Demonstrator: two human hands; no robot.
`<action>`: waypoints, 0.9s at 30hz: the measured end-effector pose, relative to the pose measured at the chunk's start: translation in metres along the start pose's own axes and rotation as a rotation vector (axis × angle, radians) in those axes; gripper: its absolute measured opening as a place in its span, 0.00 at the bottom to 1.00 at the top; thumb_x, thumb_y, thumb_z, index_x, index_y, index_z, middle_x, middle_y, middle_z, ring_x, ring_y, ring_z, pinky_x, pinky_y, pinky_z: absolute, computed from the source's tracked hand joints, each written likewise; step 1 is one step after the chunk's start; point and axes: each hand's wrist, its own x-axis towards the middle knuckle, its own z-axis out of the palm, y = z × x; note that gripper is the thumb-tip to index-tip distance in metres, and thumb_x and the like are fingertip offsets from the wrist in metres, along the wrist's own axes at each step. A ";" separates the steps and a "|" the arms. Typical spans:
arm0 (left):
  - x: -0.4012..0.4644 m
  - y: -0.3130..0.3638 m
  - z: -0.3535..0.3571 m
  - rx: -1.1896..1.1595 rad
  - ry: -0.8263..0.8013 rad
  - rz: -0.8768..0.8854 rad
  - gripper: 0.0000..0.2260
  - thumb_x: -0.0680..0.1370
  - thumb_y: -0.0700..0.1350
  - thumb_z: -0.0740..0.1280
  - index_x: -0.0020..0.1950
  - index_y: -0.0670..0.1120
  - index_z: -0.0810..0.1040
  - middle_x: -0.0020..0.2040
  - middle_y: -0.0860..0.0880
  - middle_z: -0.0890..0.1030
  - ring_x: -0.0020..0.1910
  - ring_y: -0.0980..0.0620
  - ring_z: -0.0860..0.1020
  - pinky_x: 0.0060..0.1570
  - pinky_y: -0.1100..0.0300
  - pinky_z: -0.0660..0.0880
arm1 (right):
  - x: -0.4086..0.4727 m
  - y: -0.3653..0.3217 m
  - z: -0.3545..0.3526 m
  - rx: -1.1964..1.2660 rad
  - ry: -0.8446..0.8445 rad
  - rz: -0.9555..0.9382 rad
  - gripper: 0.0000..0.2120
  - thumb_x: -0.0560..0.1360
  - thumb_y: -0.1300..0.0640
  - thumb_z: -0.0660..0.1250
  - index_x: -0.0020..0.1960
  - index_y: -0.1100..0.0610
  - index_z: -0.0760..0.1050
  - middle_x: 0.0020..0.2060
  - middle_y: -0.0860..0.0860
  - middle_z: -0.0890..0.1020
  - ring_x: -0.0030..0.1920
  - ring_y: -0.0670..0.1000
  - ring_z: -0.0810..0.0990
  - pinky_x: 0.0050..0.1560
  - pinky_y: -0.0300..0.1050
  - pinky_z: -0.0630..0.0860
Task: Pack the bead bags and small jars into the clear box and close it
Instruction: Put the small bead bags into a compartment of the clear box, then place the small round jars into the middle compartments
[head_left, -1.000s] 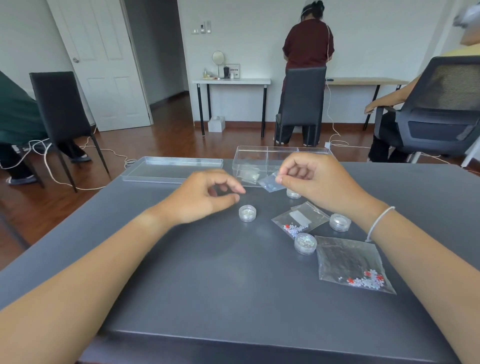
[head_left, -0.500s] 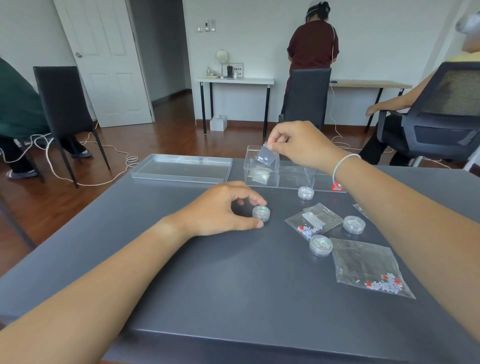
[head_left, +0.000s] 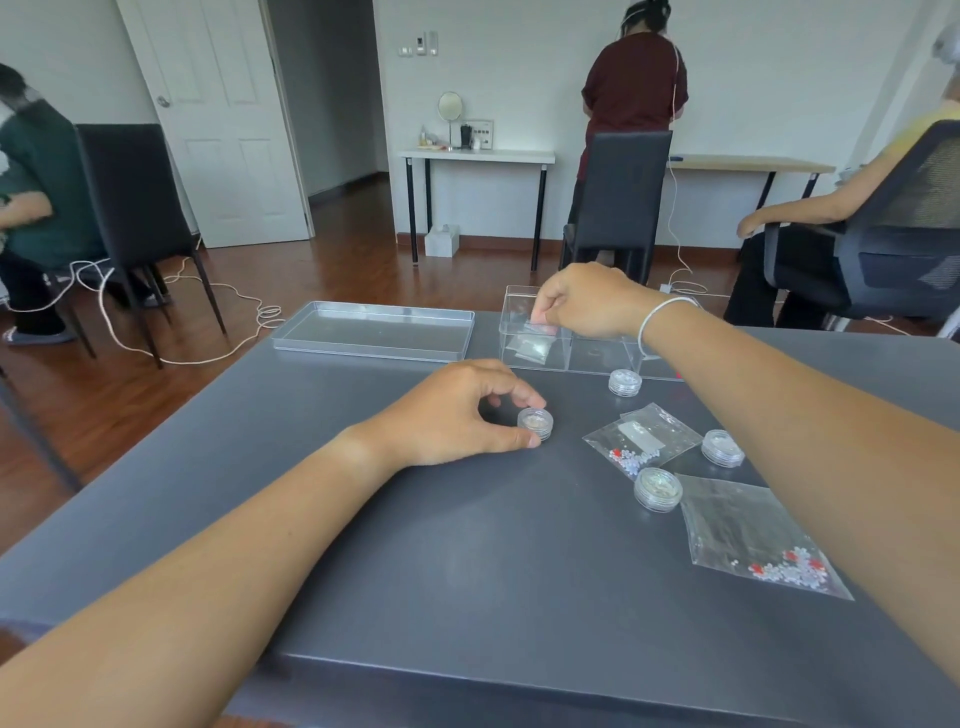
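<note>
The clear box (head_left: 587, 358) stands at the far side of the grey table (head_left: 415, 545), its left compartment holding a small bag (head_left: 530, 347). My right hand (head_left: 587, 304) reaches into that compartment, pinching another small bead bag (head_left: 540, 328). My left hand (head_left: 457, 415) rests on the table with thumb and fingers closed around a small round jar (head_left: 536, 423). Three more jars (head_left: 625, 382) (head_left: 657, 488) (head_left: 722, 448) and two bead bags (head_left: 641, 439) (head_left: 753, 540) lie on the table to the right.
The box's clear lid (head_left: 374, 331) lies flat at the far left of the table. Beyond the table stand black chairs (head_left: 618, 197), cables on the wood floor, and people at the left, back and right.
My right hand has carried the small bag from above the table down into the box's left compartment. My left hand has closed on the jar.
</note>
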 end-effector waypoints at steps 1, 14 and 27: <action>0.000 0.000 0.000 0.000 0.002 0.001 0.11 0.67 0.48 0.74 0.48 0.56 0.80 0.46 0.57 0.78 0.46 0.57 0.74 0.39 0.78 0.65 | 0.001 -0.001 -0.001 -0.019 -0.008 0.007 0.13 0.72 0.62 0.60 0.39 0.47 0.79 0.39 0.43 0.81 0.55 0.50 0.76 0.65 0.52 0.62; 0.003 -0.002 0.003 -0.009 0.027 0.010 0.12 0.67 0.48 0.74 0.47 0.59 0.79 0.43 0.63 0.77 0.41 0.67 0.71 0.39 0.79 0.65 | -0.030 0.013 0.003 0.036 0.257 -0.083 0.16 0.75 0.65 0.57 0.48 0.49 0.80 0.46 0.50 0.84 0.54 0.51 0.74 0.61 0.49 0.58; 0.003 0.000 0.009 -0.015 0.046 -0.016 0.12 0.67 0.47 0.74 0.47 0.61 0.79 0.42 0.58 0.78 0.41 0.64 0.71 0.40 0.79 0.65 | -0.092 0.041 0.011 0.055 0.374 -0.063 0.09 0.75 0.58 0.63 0.50 0.51 0.80 0.47 0.47 0.83 0.48 0.49 0.72 0.58 0.47 0.66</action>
